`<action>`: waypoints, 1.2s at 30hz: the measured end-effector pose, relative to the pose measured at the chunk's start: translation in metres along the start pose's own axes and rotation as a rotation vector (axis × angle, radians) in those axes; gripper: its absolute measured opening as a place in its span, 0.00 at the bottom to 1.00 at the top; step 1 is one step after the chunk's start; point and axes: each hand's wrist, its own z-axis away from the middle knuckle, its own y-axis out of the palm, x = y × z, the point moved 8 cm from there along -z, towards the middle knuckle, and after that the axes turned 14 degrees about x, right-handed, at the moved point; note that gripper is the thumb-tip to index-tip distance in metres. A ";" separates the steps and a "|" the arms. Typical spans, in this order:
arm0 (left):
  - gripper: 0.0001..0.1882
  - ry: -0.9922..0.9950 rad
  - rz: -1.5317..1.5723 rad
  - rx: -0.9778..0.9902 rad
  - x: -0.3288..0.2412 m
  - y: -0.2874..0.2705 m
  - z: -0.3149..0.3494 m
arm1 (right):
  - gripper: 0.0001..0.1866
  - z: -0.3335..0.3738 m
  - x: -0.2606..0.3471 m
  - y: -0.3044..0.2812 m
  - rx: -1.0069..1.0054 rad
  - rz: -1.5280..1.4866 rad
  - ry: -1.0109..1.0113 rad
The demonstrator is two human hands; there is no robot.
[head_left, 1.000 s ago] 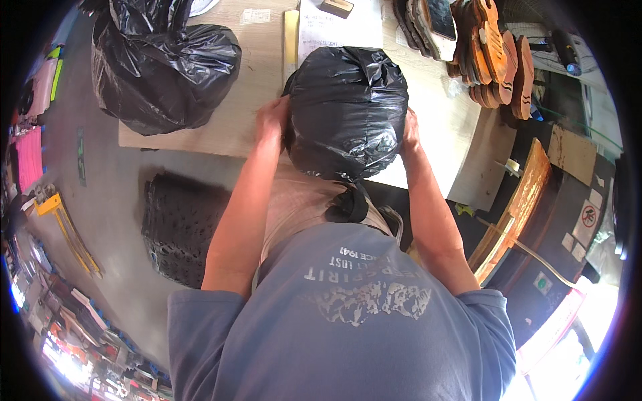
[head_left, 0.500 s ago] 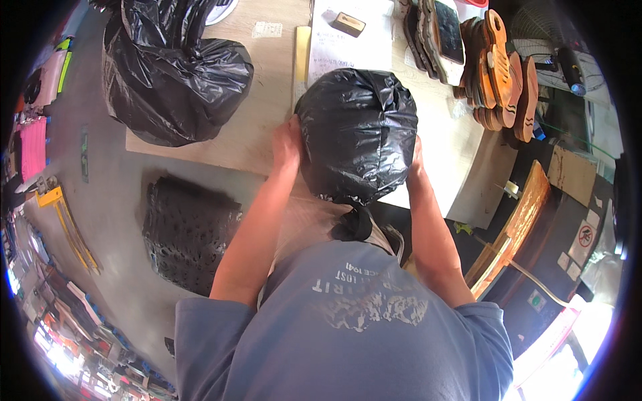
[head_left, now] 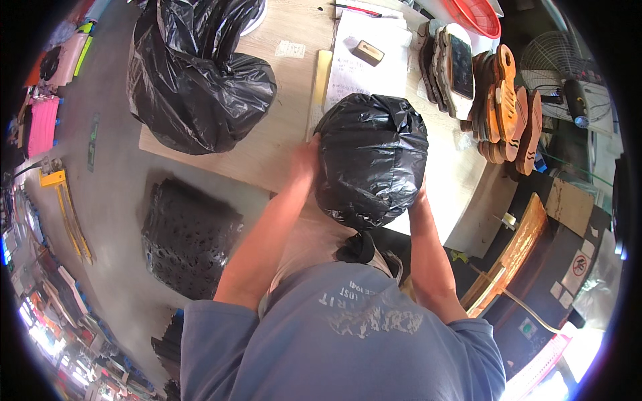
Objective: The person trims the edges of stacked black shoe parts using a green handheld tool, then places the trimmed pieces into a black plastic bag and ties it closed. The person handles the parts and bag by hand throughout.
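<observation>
A full, rounded black plastic bag [head_left: 372, 164] sits at the front edge of the table, its glossy film creased and bunched. My left hand [head_left: 309, 158], a little blurred, presses on its left side. On the opposite side my right hand [head_left: 419, 194] holds it, with most of the fingers hidden behind the film. What fills the bag does not show. A second, larger black bag [head_left: 200, 80] slumps on the table to the left, apart from my hands.
Papers [head_left: 368, 63] with a small wooden block [head_left: 368, 53] lie beyond the bag. A phone [head_left: 461, 65] rests on stacked templates, beside wooden shoe-shaped pieces [head_left: 506, 93]. A red basket [head_left: 476, 17] stands at the far right. Black wrapped material [head_left: 190, 237] is on the floor at left.
The whole view has shifted, so the table and its things appear lower and further right. Both hands still hold the bag by its sides, and it has barely moved over the table.
</observation>
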 end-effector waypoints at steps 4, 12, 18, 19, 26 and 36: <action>0.24 0.109 -0.057 0.096 -0.002 0.007 -0.003 | 0.15 -0.004 0.008 0.007 0.011 0.016 0.008; 0.35 -0.131 0.395 0.148 -0.056 0.007 0.047 | 0.17 -0.004 0.004 0.011 0.014 0.018 0.023; 0.34 0.022 0.724 0.257 -0.110 0.018 0.087 | 0.19 0.001 0.002 0.016 0.018 0.005 0.027; 0.33 0.023 0.700 0.254 -0.112 0.018 0.089 | 0.19 0.002 0.002 0.016 0.017 0.003 0.028; 0.29 0.058 0.707 0.382 -0.114 0.028 0.091 | 0.21 0.008 0.002 0.016 -0.006 -0.002 0.027; 0.26 0.036 0.740 0.416 -0.107 0.027 0.098 | 0.24 0.018 0.005 0.020 -0.036 -0.008 0.019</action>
